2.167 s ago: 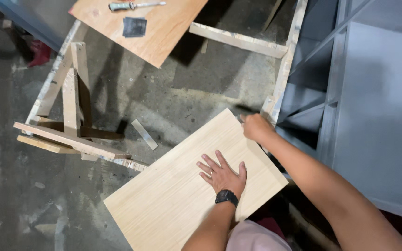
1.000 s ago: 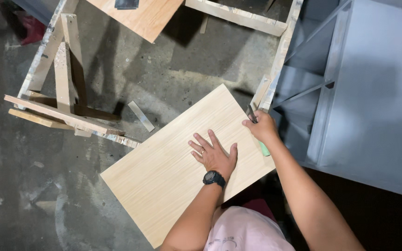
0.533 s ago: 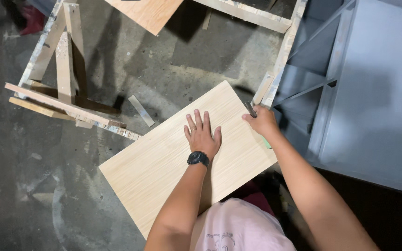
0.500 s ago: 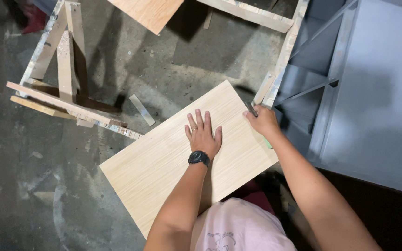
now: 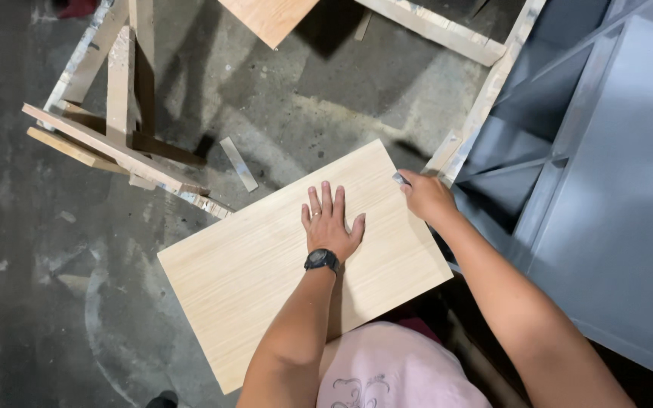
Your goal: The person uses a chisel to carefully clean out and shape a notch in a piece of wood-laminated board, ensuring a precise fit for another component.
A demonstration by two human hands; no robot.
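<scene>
tool [image 5: 400,179] mostly hidden in right hand [image 5: 426,198], board [image 5: 266,257] corner cut off

No packages, labels or signs show here. The one screen-like thing is the face of the black wristwatch [image 5: 321,260] on the left wrist, which lies over the pale wooden board [image 5: 251,279], just toward the person from the flat left hand [image 5: 332,223]. The face is small, rounded and dark; whether it is lit cannot be told.
</scene>
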